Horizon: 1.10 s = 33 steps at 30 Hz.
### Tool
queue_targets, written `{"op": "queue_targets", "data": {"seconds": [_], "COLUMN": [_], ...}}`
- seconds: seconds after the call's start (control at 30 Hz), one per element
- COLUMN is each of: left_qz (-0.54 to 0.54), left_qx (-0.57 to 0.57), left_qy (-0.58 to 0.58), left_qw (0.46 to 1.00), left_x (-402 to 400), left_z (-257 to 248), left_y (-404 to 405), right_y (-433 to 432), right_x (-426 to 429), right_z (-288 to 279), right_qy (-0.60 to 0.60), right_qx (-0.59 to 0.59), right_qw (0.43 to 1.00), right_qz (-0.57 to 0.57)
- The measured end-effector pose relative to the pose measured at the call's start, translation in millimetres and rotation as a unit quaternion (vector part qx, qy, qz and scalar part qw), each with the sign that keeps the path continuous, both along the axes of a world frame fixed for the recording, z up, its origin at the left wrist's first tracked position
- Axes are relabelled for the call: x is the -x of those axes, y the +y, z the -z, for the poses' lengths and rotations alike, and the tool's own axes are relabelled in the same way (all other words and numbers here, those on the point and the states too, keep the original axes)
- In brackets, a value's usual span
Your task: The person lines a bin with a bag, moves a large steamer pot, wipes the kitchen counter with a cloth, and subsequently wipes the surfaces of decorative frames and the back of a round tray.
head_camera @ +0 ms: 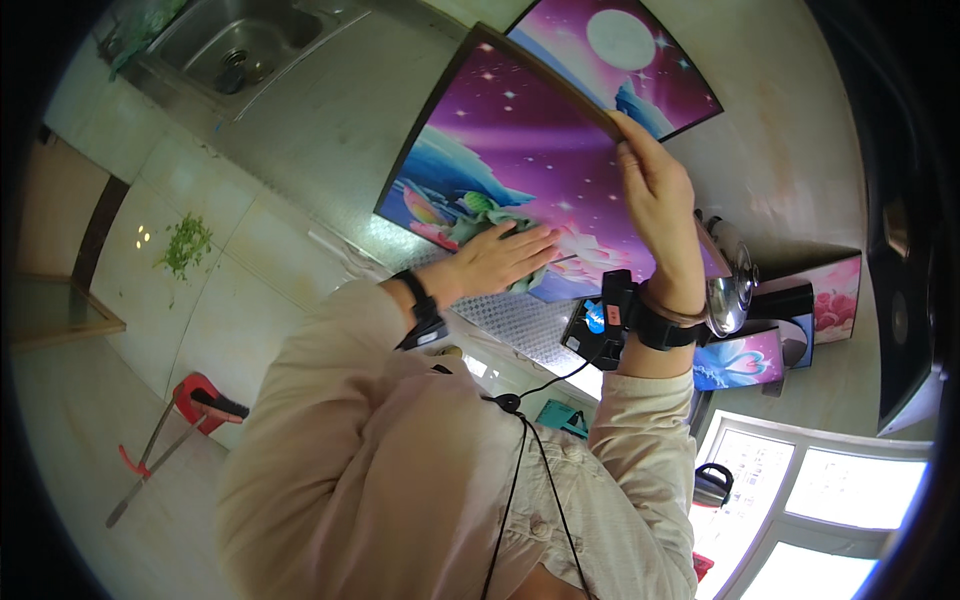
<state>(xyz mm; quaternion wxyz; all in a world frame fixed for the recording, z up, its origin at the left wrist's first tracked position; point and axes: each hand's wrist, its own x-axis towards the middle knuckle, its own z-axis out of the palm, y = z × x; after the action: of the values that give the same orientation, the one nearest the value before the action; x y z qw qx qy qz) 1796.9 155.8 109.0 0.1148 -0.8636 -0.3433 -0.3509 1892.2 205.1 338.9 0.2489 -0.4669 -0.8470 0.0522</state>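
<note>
A large glossy panel [540, 142], printed with a purple starry sky, lotus flowers and a blue shape, is propped at a tilt over the metal counter [337, 112]. My right hand [660, 195] grips its dark-edged right side, thumb on the printed face. Spread over the lower part of that face, my left hand [499, 259] presses a crumpled grey-green cloth [532, 281] against it. Part of the cloth is hidden beneath my fingers. Behind the panel stands another printed panel [660, 60], showing a white moon. Black straps are around both my wrists.
A steel sink [240, 45] lies at upper left. Beyond my right wrist are a shiny metal pot [731, 300] and several smaller printed panels [739, 360]. Scattered greens [187, 244] and a red dustpan [199, 401] lie on the floor. A black cable [559, 382] hangs before me.
</note>
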Motion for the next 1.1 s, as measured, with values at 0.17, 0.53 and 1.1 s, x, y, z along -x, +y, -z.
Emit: {"op": "queue_targets", "data": {"seconds": [0.17,0.53,1.1], "left_qz": [-0.053,-0.044,-0.055], "left_qx": [-0.111,0.026,0.070], "left_qy": [-0.114,-0.018,0.059], "left_qw": [0.986,0.999,0.994], "left_x": [38.3,74.5,67.2], "left_z": [-87.4,-209.1,-226.5], "left_y": [-3.0,63.3,65.6], "right_y": [-1.0,8.6,-31.8], "right_x": [1.0,-20.4,8.8], "right_z": [0.3,1.8,116.3], "right_qy": [-0.012,0.092,0.262], "right_qx": [-0.048,-0.203,-0.187], "right_qw": [0.999,0.973,0.933], "right_qz": [-0.011,-0.062,0.160]}}
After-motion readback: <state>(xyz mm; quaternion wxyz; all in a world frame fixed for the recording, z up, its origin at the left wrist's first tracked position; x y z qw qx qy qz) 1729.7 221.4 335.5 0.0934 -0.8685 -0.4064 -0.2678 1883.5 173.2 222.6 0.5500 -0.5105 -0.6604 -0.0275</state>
